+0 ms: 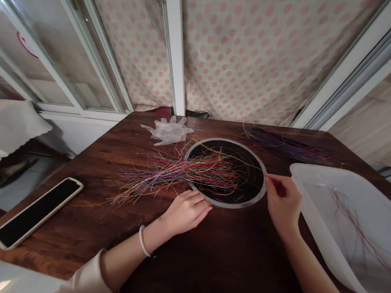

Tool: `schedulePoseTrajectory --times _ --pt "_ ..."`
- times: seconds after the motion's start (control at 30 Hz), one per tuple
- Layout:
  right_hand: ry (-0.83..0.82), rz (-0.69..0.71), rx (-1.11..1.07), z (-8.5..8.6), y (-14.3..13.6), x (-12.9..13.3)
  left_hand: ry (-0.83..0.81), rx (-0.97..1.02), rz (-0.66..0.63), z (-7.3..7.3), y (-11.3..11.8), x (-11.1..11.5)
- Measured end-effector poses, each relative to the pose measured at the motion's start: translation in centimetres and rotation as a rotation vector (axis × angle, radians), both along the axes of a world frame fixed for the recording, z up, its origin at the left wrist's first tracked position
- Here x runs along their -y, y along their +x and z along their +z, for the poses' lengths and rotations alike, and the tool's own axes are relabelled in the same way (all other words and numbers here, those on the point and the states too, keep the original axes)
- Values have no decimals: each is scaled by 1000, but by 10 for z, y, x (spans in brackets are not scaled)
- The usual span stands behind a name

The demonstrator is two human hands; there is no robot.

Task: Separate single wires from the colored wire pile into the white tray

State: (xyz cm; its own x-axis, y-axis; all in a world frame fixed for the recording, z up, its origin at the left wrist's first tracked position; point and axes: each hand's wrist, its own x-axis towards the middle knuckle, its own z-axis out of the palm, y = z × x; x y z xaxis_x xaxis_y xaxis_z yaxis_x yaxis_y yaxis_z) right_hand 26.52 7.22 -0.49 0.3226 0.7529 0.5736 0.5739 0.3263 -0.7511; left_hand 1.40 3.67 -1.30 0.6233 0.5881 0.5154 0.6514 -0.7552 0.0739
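A loose bundle of thin multicoloured wires (179, 169) lies across the table and over a round black plate with a pale rim (261, 196). My right hand (284, 205) is closed in a pinch at the plate's right edge. A single yellow wire (239, 158) runs over the plate to those fingertips. My left hand (189, 211), with a beaded bracelet at the wrist, rests at the plate's near edge below the bundle. Its fingers are curled together, and whatever may be in them is hidden.
To the right stands a white plastic tub (316, 222) with a few wires inside. A darker wire bundle (285, 145) lies at the table's back right. Behind the plate is a clear plastic glove (169, 130). A phone (39, 212) lies near the left edge.
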Motion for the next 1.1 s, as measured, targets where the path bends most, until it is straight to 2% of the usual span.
schedulePoseTrajectory --times 0.33,0.77,0.87,1.0,1.1 --pt "62 120 218 3 -7 4 8 14 15 1 0 -1" --pt "28 158 176 2 -7 4 13 -13 17 1 0 0" --pt "-62 183 7 0 -6 2 21 -18 17 1 0 0" --pt "-242 142 -416 -9 2 -6 32 -16 15 1 0 0" --pt "-269 108 -679 -16 11 -14 22 -13 8 1 0 0"
